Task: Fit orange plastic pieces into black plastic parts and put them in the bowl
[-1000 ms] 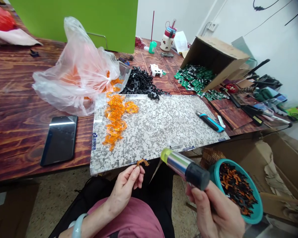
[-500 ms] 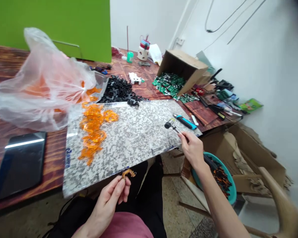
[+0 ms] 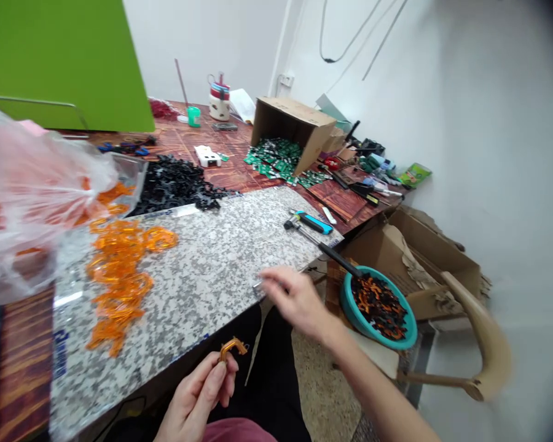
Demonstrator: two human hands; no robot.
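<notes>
In my left hand point(image 3: 207, 383), thumb and fingers pinch a curved, translucent orange plastic piece point(image 3: 233, 347) over my lap, just off the slab's front edge. My right hand point(image 3: 297, 298) reaches over that edge, around a thin metallic rod point(image 3: 257, 285). Its fingers are blurred, so whether they grip the rod is unclear. A small hammer point(image 3: 309, 236) with a dark handle lies on the speckled slab point(image 3: 212, 264), its handle reaching past the edge toward the bowl. Beside its head lies a blue-and-black tool point(image 3: 316, 222). A heap of orange plastic pieces point(image 3: 120, 276) covers the slab's left part.
Black plastic parts point(image 3: 175, 184) are piled behind the slab. A cardboard box point(image 3: 299, 113) on its side spills green circuit boards point(image 3: 276, 156). At right, a teal bowl point(image 3: 412, 328) of black and orange parts sits on a chair. A plastic bag point(image 3: 37, 184) stands left.
My right hand has let go of the hammer, now lying on the slab, and moved to the rod at the front edge. My left hand keeps the orange piece. The view has turned right.
</notes>
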